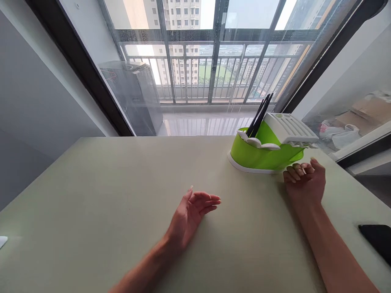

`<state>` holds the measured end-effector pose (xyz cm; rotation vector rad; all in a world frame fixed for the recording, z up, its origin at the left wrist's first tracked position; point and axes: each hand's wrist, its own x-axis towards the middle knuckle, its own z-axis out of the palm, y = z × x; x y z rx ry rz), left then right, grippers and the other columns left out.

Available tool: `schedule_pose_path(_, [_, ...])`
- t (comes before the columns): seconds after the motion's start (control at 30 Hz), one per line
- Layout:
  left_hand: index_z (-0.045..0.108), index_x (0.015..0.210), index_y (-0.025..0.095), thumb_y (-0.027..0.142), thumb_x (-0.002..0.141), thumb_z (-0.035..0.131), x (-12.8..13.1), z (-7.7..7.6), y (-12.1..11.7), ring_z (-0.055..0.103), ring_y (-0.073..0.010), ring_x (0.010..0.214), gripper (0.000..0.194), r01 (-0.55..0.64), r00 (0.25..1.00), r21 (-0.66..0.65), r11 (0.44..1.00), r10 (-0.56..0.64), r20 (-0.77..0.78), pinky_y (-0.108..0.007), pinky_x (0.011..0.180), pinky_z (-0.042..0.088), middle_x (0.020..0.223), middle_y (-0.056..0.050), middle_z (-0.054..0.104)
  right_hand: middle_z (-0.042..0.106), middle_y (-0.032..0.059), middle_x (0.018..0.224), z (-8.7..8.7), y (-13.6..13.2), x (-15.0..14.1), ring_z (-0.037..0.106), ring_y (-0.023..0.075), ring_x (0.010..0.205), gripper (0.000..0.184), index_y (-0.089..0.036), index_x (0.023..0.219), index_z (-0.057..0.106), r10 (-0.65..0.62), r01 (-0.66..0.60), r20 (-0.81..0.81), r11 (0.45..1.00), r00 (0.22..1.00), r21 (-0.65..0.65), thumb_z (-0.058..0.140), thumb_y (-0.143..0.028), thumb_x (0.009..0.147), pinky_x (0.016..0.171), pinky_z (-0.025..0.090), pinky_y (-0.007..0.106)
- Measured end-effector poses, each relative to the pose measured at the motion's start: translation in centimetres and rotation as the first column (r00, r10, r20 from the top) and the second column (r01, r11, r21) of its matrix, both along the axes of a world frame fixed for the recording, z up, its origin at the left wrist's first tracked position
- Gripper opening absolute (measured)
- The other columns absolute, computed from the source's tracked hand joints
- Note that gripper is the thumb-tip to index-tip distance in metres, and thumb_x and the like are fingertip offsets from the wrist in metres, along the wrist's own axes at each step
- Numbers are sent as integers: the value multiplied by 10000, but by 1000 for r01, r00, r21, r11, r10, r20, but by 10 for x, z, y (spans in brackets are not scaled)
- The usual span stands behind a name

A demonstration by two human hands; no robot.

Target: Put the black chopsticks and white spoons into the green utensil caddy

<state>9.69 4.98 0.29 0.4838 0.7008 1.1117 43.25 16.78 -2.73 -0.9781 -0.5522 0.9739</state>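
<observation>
My left hand [195, 211] is held over the middle of the table, palm turned to the right. Its fingers are stretched out with the thumb up, and nothing is in it. At the right, my right hand [305, 181] is beside the near right corner of a green and white utensil holder [259, 158]. The fingers of that hand are loosely curled, the thumb stands apart, and no object shows in the palm. Whether it touches the holder I cannot tell. Black chopsticks [259, 116] and several white spoons [254, 142] stand in the holder, which has a slotted white rack [290, 124] on its right part.
The pale table [91, 195] reaches up to a glass door, with a balcony behind it. A black flat object [377, 240] lies at the right edge. A small white object [2, 241] shows at the far left. Cardboard boxes [369, 108] and bags are beyond the right side.
</observation>
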Motion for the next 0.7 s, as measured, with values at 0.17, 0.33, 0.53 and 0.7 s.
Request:
schedule_pose_path(0.17, [737, 929, 132, 521, 997, 493, 0, 0, 1, 676, -298, 1112, 465, 5, 1000, 2, 1000, -5, 0, -443, 1058, 435, 1082, -155, 767, 487, -44, 765, -18, 15, 2, 470, 95, 648, 219, -217, 819, 533, -296, 300, 102, 953, 950, -31, 680, -239, 659, 530, 366, 235])
schedule_pose_path(0.33, [737, 921, 133, 526, 985, 513, 1, 1, 1, 679, -294, 1085, 457, 0, 1000, -8, 1000, 0, -13, -434, 1034, 448, 1041, -148, 767, 581, 1, 1011, -30, 18, 3, 614, 156, 912, 374, -241, 966, 506, -354, 371, 232, 928, 906, -32, 728, -312, 674, 733, 502, 298])
schedule_pose_path(0.53, [732, 916, 136, 511, 979, 529, 1, 2, 0, 682, -277, 1049, 432, -2, 1000, -16, 1000, 2, -10, -408, 994, 462, 1013, -137, 768, 590, 46, 1111, -29, 18, -3, 616, 203, 1099, 354, -235, 1057, 524, -275, 283, 302, 959, 913, 17, 684, -334, 757, 973, 477, 392])
schedule_pose_path(0.7, [724, 937, 139, 491, 979, 536, 0, 0, 0, 679, -280, 1050, 401, 0, 1000, -12, 1000, 0, -4, -404, 979, 460, 1015, -137, 766, 571, 56, 1044, -25, 17, -9, 597, 245, 1064, 192, -220, 985, 566, -205, 195, 455, 978, 866, 68, 554, -320, 821, 856, 491, 426])
